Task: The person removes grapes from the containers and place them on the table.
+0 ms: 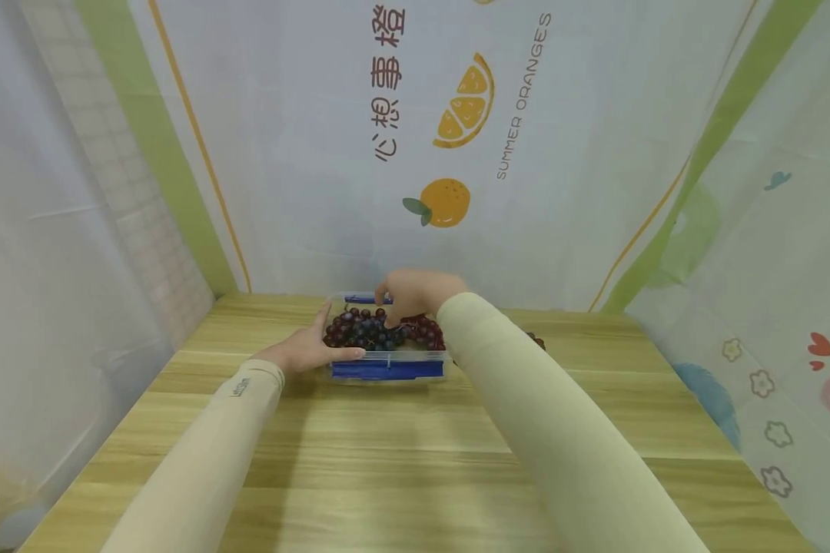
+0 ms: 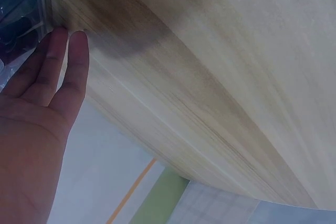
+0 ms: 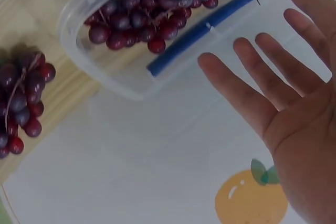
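A clear plastic box (image 1: 390, 356) with blue locking clips stands near the far edge of the table. Inside lie bunches of grapes, dark blue-black ones (image 1: 370, 335) and red ones (image 3: 142, 24). My left hand (image 1: 309, 350) rests against the box's left side, its thumb along the front rim and its fingers fairly straight. Above the box hovers my right hand (image 1: 418, 296); the right wrist view shows its fingers spread and bent slightly, with nothing between them. On the table, right of the box, is another bunch of red grapes (image 3: 23, 100), mostly behind my right sleeve in the head view.
The wooden table (image 1: 387, 461) runs up to a white curtain (image 1: 304, 153) printed with oranges at the back. Similar printed cloth hangs at the left (image 1: 62, 230) and right (image 1: 754, 307) sides. Both forearms wear pale sleeves (image 1: 546, 430).
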Demonstrator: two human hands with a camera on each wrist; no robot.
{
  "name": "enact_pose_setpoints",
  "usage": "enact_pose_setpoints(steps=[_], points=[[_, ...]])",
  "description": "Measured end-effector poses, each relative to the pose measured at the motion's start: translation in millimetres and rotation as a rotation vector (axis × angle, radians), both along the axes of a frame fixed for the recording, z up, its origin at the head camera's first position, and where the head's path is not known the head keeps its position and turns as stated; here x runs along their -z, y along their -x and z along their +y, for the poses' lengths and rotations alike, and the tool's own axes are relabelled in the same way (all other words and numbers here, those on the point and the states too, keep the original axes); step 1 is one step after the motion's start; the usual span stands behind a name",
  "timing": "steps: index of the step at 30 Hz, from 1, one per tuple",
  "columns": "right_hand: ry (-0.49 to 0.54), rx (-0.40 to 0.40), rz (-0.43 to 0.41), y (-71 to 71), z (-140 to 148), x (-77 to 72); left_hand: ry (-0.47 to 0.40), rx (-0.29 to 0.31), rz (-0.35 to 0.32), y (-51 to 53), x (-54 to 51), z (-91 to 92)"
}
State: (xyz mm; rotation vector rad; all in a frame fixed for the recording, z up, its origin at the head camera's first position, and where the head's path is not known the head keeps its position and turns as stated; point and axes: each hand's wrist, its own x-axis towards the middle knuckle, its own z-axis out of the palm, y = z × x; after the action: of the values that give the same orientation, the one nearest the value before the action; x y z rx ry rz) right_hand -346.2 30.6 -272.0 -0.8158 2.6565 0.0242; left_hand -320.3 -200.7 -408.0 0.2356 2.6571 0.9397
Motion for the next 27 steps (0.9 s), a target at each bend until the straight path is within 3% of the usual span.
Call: enact_pose_setpoints(steps=[6, 14, 23, 27], points=[[0.015, -0.016, 0.032, 1.1, -13, 13.5, -0.01, -0.003, 0.007, 1.2, 0.2, -0.6], [-0.04, 0.022, -0.021, -3.4, -27, 25.0, -0.027, -0.007, -0.007, 4.2, 2.8, -1.4], [-0.086, 0.003, -0.041, -5.7, -38, 39.8, -0.034, -0.004, 0.006, 6.0, 7.3, -2.5], [-0.103, -0.044, -0.014, -5.9, -39, 48.4, -0.021, -0.002, 0.018, 6.9, 8.2, -3.0]])
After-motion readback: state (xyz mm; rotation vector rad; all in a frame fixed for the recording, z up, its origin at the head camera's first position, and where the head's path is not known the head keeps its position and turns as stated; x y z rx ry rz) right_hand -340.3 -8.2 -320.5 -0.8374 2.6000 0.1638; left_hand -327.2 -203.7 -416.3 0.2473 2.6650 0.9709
